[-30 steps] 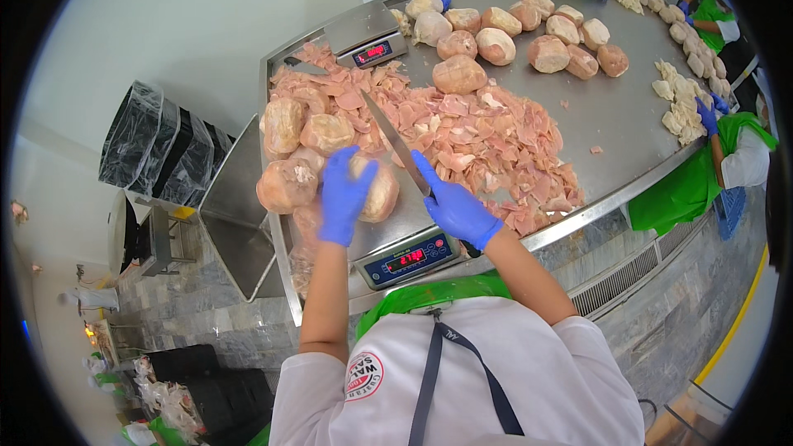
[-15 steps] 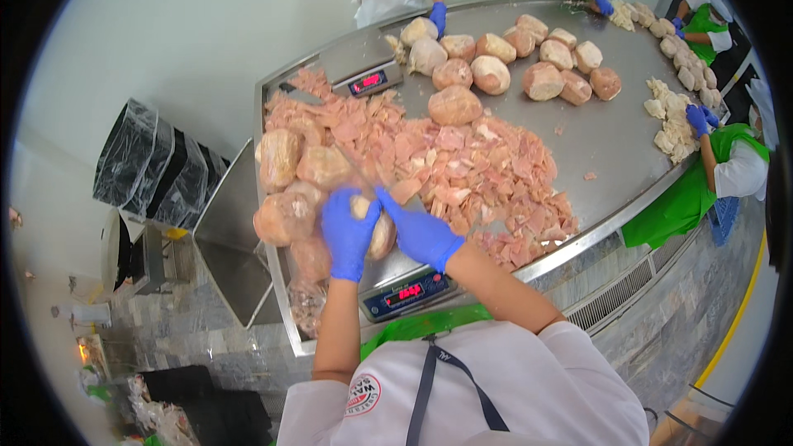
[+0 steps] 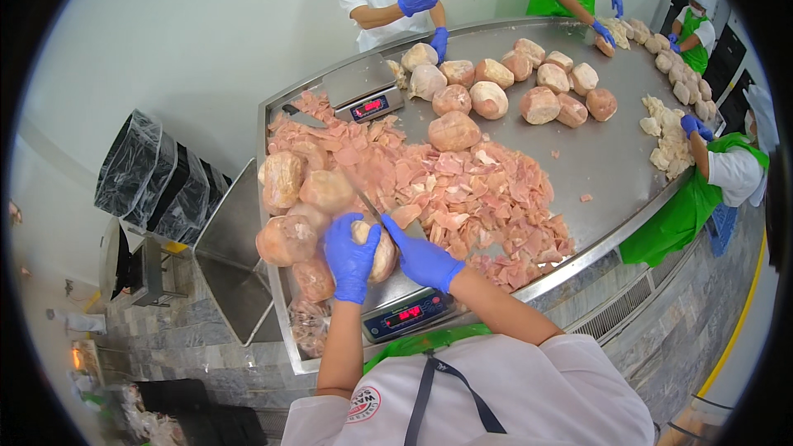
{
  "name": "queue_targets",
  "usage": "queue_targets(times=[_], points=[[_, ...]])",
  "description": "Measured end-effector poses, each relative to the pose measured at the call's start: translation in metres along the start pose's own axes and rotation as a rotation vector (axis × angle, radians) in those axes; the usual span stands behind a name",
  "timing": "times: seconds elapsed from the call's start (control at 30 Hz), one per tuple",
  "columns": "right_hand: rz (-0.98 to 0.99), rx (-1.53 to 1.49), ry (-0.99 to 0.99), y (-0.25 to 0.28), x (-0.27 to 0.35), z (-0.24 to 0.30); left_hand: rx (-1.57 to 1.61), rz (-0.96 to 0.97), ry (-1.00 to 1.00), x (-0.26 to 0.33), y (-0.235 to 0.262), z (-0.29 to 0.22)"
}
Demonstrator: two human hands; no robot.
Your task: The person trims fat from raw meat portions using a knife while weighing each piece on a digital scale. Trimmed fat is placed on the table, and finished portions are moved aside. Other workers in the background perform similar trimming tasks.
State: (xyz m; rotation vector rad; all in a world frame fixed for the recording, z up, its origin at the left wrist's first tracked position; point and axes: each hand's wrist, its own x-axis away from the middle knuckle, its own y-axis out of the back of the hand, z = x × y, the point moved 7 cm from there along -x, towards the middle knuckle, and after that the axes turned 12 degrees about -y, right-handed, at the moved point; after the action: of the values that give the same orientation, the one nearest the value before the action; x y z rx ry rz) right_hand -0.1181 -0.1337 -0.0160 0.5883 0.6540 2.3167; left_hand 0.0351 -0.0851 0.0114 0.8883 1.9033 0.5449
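Observation:
Both my hands wear blue gloves. My left hand is wrapped round the left side of a pale, rounded piece of meat above the near scale. My right hand grips a knife, its index finger stretched forward along it. The knife's blade points away and to the left, beyond the meat; the handle is hidden in my fist. Several large rounded meat pieces lie left of my left hand. Thin pink meat slices and trimmings are heaped ahead and to the right.
A second scale and another knife lie at the table's far left. More rounded meat pieces stand on the steel table. Co-workers in blue gloves stand along its far and right edges. A metal bin adjoins the left edge.
My view has tilted up slightly, so more of the far co-workers shows. My hands keep their places at the meat; the blurred knife blade has become sharper.

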Motion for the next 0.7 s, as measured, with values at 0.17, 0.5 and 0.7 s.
queue_targets(times=[0.17, 0.5, 0.7], points=[[0.103, -0.018, -0.126, -0.002, 0.031, -0.005, 0.02, 0.008, 0.026, 0.0, 0.002, 0.0], [0.057, -0.014, -0.076, -0.029, 0.002, -0.032, 0.062, 0.031, -0.018, 0.002, 0.001, -0.005], [0.164, -0.068, -0.194, -0.002, 0.016, -0.045, 0.485, 0.083, -0.038, 0.003, -0.011, 0.045]])
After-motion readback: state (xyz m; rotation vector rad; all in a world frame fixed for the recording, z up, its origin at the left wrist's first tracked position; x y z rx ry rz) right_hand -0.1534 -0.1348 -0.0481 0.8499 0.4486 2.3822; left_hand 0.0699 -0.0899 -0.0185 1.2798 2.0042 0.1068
